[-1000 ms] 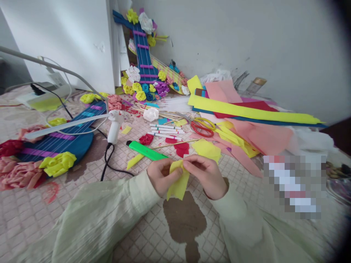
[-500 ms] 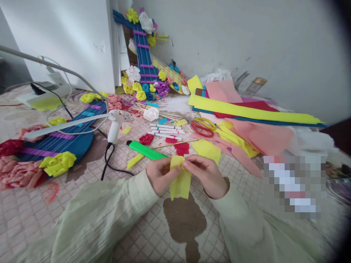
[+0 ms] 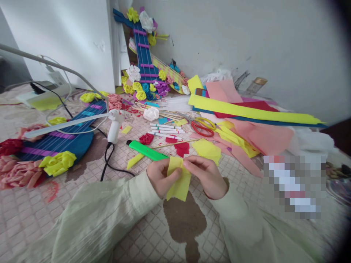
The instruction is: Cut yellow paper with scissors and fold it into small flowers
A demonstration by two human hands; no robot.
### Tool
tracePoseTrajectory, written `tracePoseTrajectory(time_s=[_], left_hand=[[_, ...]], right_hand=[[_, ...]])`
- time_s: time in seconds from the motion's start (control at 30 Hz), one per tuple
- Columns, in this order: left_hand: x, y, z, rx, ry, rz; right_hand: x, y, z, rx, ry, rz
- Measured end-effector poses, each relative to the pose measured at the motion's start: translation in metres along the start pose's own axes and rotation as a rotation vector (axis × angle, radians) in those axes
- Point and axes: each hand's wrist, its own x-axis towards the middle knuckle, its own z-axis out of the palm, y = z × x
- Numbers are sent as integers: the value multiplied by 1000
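Between my two hands hangs a piece of yellow crepe paper [image 3: 179,184], creased and drooping at its lower end. My left hand [image 3: 161,177] is closed on its left side, the thumb lying across the front. At the top right edge, my right hand [image 3: 207,175] pinches the same paper between thumb and fingertips. A green utility knife [image 3: 146,150] lies just beyond my left hand. More yellow paper pieces [image 3: 207,149] rest on the table behind my right hand. The far fingers of both hands are partly hidden.
A white glue gun [image 3: 113,128] with a black cord stands at left, near a blue guitar shape [image 3: 79,140] decorated with paper flowers. Red-and-yellow-handled scissors [image 3: 203,128], several markers [image 3: 166,130] and pink paper [image 3: 257,133] lie beyond. Another blue guitar [image 3: 144,54] leans at the back.
The yellow paper's lower part has swung slightly left and spread flatter, showing more of its surface. My left thumb has shifted a little; both hands keep hold.
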Motion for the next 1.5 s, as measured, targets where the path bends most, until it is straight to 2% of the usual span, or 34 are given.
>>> tracePoseTrajectory(time_s=[0.13, 0.37, 0.77, 1.17, 1.5], left_hand=[[0, 0, 1, 10, -5, 15], [-2, -2, 3, 16, -15, 20], [-1, -4, 1, 151, -21, 38], [-1, -5, 0, 194, -19, 36], [-1, -6, -1, 179, -31, 17]], right_hand=[[0, 1, 0, -36, 37, 5], [0, 0, 1, -56, 25, -13], [-2, -3, 2, -37, 37, -1], [-2, -4, 0, -89, -1, -43], [-1, -5, -1, -112, -6, -4]])
